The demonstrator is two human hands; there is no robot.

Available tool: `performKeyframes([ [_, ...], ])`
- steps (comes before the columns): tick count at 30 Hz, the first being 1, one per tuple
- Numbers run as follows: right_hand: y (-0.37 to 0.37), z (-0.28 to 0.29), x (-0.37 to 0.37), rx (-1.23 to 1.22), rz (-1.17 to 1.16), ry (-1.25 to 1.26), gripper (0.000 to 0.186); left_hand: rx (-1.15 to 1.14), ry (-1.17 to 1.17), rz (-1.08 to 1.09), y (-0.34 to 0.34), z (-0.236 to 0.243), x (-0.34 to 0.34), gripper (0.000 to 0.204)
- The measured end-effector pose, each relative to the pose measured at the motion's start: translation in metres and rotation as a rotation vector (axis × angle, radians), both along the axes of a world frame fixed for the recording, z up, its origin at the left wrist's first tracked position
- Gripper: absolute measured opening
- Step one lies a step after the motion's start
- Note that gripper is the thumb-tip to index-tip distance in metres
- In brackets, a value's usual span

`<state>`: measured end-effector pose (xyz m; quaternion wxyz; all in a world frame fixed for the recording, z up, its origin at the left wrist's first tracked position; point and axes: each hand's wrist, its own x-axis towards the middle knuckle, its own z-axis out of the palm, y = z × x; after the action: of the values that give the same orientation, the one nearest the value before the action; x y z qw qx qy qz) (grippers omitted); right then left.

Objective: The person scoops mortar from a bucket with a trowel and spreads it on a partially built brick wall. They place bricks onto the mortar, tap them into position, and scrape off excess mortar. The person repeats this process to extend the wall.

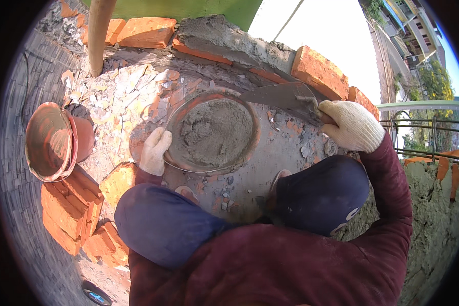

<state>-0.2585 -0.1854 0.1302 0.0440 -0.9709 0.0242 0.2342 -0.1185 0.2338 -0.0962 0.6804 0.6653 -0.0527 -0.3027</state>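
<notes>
A round bucket (254,145) full of wet grey mortar (214,133) stands in front of me. My left hand (155,151), in a pale knit glove, grips the bucket's left rim. In a matching glove, my right hand (353,122) is closed round the handle of a trowel (283,97). The trowel's blade points left, its tip over the bucket's far right rim. Just beyond the blade runs a low course of orange bricks (319,71), with a bed of grey mortar (229,43) spread along part of it.
Nested buckets (48,140) lean at the left, beside stacked orange bricks (69,209). A wooden pole (98,38) rises at the far left. Broken rubble (127,94) covers the ground. Metal bars (418,135) and a rough mortared wall (428,219) are at my right.
</notes>
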Motion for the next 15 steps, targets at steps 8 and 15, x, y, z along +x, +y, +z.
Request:
performKeyframes([
  [8, 0.045, -0.076, 0.052, -0.292, 0.395, -0.160, 0.031, 0.024, -0.237, -0.168, -0.026, 0.011, 0.015, 0.026],
  [15, 0.050, -0.064, 0.056, -0.171, 0.411, -0.041, 0.031, -0.037, -0.102, -0.073, -0.014, -0.003, 0.006, 0.025],
])
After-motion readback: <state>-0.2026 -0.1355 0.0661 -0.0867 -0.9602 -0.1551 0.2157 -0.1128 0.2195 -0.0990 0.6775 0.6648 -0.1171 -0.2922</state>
